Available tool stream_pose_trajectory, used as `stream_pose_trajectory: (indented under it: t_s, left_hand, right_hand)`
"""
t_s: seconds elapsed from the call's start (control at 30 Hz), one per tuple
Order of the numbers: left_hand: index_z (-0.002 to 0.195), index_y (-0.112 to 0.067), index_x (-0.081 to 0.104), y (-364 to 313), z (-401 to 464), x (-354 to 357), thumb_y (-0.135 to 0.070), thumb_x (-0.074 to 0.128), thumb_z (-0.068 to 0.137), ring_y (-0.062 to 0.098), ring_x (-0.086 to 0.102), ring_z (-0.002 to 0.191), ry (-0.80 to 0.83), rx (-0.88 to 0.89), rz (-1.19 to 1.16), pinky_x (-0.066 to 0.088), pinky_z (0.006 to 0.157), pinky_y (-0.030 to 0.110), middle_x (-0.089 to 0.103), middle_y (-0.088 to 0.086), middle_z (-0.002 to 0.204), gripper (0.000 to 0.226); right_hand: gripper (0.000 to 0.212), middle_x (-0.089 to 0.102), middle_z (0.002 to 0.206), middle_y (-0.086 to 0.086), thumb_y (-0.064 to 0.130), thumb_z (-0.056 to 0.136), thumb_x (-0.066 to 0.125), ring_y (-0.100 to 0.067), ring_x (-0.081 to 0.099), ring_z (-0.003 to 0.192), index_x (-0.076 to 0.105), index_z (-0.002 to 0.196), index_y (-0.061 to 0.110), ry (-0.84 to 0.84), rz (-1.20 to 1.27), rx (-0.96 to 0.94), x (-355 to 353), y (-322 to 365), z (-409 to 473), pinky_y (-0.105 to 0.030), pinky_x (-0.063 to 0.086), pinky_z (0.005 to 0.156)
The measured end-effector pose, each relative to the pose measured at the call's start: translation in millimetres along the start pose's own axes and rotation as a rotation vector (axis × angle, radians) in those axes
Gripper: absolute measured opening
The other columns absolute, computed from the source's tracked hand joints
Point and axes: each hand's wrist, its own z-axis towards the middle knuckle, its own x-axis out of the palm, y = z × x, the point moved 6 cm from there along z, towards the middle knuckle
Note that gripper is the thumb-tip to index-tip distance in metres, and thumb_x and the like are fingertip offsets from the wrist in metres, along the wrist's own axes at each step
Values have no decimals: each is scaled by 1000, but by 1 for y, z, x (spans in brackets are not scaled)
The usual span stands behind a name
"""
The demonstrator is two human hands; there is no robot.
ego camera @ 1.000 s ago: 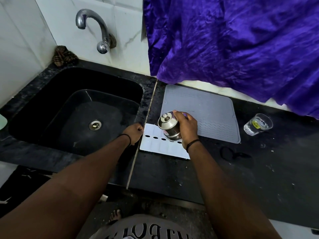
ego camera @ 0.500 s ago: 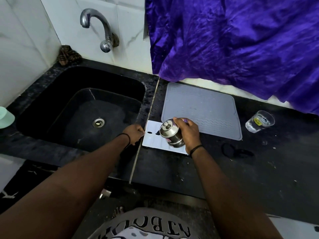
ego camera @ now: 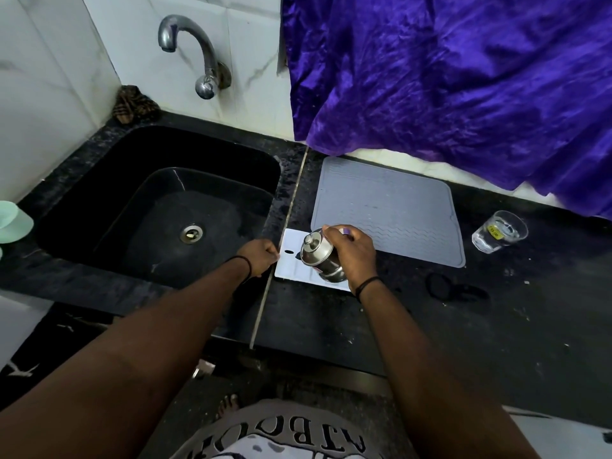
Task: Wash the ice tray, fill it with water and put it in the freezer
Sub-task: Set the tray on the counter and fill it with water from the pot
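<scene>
1. Gripping a tilted steel pot (ego camera: 320, 256), the right hand (ego camera: 352, 253) holds it over the white ice tray (ego camera: 294, 265).
2. Left hand (ego camera: 260, 256) pinches the tray's left edge.
3. Tray lies on the counter (ego camera: 331, 319), between sink (ego camera: 99, 180) and grey mat (ego camera: 390, 207).

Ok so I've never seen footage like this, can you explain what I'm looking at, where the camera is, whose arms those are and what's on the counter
The camera sits on a person's head, looking down, so the two arms are that person's own. No machine is involved. The left hand grips the left edge of a white ice tray lying on the black counter beside the black sink. The right hand holds a small steel lidded container, tilted over the tray. Behind the tray lies a grey drying mat; further right stands a glass tumbler that seems to hold water. A tap juts from the tiled wall, and purple cloth hangs behind the counter.
</scene>
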Motion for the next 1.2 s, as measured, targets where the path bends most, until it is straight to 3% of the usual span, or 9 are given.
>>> stream_pose_trajectory:
  t_s: [0.13, 0.3, 0.47, 0.97, 1.13, 1.2]
  left_hand:
    - [65, -19, 51, -1, -1, -1, -20, 58, 89, 24, 57, 64, 1, 5, -1, 54, 55, 34, 55, 3, 65, 26]
    - [76, -15, 57, 1, -1, 0, -19, 58, 90, 19, 53, 62, 13, 3, -51, 48, 48, 26, 54, 3, 67, 14]
    - [83, -12, 59, -2, -3, -1, -18, 57, 90, 21, 55, 67, 27, 7, -43, 49, 48, 27, 55, 4, 69, 9]
    - [69, -19, 52, -3, -7, -2, -19, 59, 89, 23, 55, 70, 19, -14, -71, 48, 49, 26, 56, 8, 75, 22]
    - [72, -17, 54, -3, -7, -3, -20, 60, 89, 23, 56, 71, 19, -12, -54, 49, 48, 27, 57, 9, 77, 18]
    - [75, -16, 55, -3, -7, -3, -21, 60, 89, 23, 57, 72, 17, -8, -45, 50, 50, 28, 58, 9, 79, 15]
  right_hand:
    - [32, 73, 74, 10, 58, 62, 72, -7, 69, 70, 73, 80, 32, 0, -9, -5, 0, -1, 1, -24, 52, 63]
    - [29, 73, 72, 12, 58, 63, 71, 2, 65, 61, 73, 79, 35, -8, -23, -36, 0, 2, -1, -17, 48, 55]
    - [28, 72, 72, 13, 59, 61, 70, -4, 67, 67, 73, 78, 37, -17, -46, -36, 0, 0, -1, -24, 53, 65]
    - [28, 72, 73, 14, 59, 63, 69, 1, 65, 62, 73, 80, 38, -28, -47, -38, 0, 2, -5, -17, 48, 55]
    - [29, 72, 72, 12, 58, 62, 71, 2, 65, 60, 73, 80, 35, -34, -38, -36, -1, 2, -6, -13, 46, 46]
    - [29, 72, 73, 13, 58, 63, 71, 0, 66, 61, 73, 81, 36, -32, -45, -34, -1, 1, -5, -17, 49, 50]
